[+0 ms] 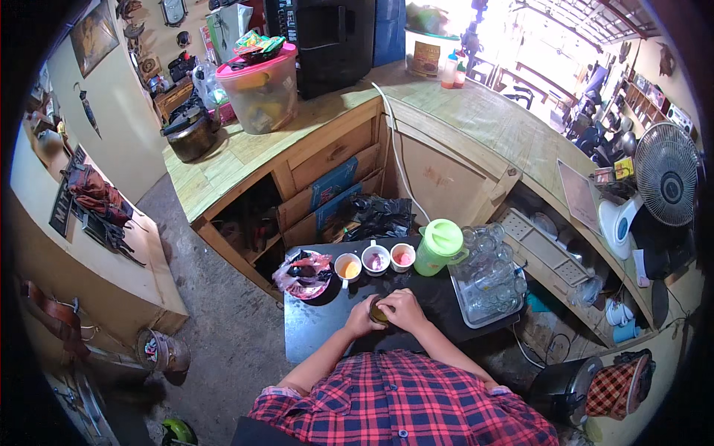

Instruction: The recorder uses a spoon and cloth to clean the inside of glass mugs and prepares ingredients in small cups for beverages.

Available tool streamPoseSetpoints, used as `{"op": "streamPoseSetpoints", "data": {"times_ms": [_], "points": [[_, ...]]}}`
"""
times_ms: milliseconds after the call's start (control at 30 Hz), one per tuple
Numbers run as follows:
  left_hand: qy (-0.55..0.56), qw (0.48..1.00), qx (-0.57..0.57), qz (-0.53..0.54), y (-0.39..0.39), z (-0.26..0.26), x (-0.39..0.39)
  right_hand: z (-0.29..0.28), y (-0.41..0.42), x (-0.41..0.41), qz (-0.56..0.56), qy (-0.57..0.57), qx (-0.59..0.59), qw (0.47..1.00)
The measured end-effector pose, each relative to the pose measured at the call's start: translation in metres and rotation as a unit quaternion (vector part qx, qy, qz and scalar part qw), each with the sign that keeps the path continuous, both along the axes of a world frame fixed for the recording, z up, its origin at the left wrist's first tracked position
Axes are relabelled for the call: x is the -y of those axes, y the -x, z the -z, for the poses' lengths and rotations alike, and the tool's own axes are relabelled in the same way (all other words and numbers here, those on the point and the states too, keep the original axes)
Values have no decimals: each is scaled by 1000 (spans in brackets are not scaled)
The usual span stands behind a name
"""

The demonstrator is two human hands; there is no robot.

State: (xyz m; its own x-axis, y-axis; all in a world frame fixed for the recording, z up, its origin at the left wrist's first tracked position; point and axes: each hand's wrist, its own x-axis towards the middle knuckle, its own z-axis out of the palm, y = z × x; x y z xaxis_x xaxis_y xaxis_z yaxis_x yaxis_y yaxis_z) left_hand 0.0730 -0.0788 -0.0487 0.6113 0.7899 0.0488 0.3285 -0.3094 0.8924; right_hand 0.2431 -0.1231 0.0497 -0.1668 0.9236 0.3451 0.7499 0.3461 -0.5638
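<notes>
My left hand (361, 319) wraps around a small cup or jar (380, 314) with yellowish-brown contents, low over the dark tabletop (329, 334). The fingers of my right hand (404, 310) are at its rim; whether they pinch something small is hidden. Just beyond my hands stand three white cups in a row. The left cup (342, 278) holds something orange, the middle cup (375, 272) something purplish, the right cup (403, 270) something pinkish red. To their right is a green lidded pitcher (434, 257). A plate (310, 296) with crumpled plastic bags sits left of the cups.
At the table's right, a tray (484, 323) holds several clear glasses (493, 279). A wooden counter (334, 120) curves around the far side, bearing a pink-lidded tub (262, 100) and a fan (666, 175). A white cable (397, 146) hangs down to the table. A dark pot (563, 384) stands lower right.
</notes>
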Motion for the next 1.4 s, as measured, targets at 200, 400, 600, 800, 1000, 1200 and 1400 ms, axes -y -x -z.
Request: {"op": "streamPoseSetpoints", "data": {"times_ms": [200, 400, 600, 800, 1000, 1200, 1400], "points": [[2, 1000, 10, 4, 0, -3, 0, -1, 0, 0, 48, -10, 20, 999], [7, 1000, 0, 2, 0, -3, 0, 2, -1, 0, 17, -32, 4, 999], [13, 1000, 2, 1, -1, -10, 2, -3, -1, 1, -3, -32, 2, 999], [17, 1000, 19, 10, 0, -10, 2, 7, -3, 0, -16, -7, -8, 1000], [7, 1000, 14, -9, 0, -6, 3, -1, -3, 0, 4, 35, -4, 999], [14, 1000, 17, -2, 0, -7, 2, -5, -3, 0, 18, -7, 11, 1000], [14, 1000, 17, -4, 0, -5, 3, -1, 0, -1, 1, -43, -27, 999]]}}
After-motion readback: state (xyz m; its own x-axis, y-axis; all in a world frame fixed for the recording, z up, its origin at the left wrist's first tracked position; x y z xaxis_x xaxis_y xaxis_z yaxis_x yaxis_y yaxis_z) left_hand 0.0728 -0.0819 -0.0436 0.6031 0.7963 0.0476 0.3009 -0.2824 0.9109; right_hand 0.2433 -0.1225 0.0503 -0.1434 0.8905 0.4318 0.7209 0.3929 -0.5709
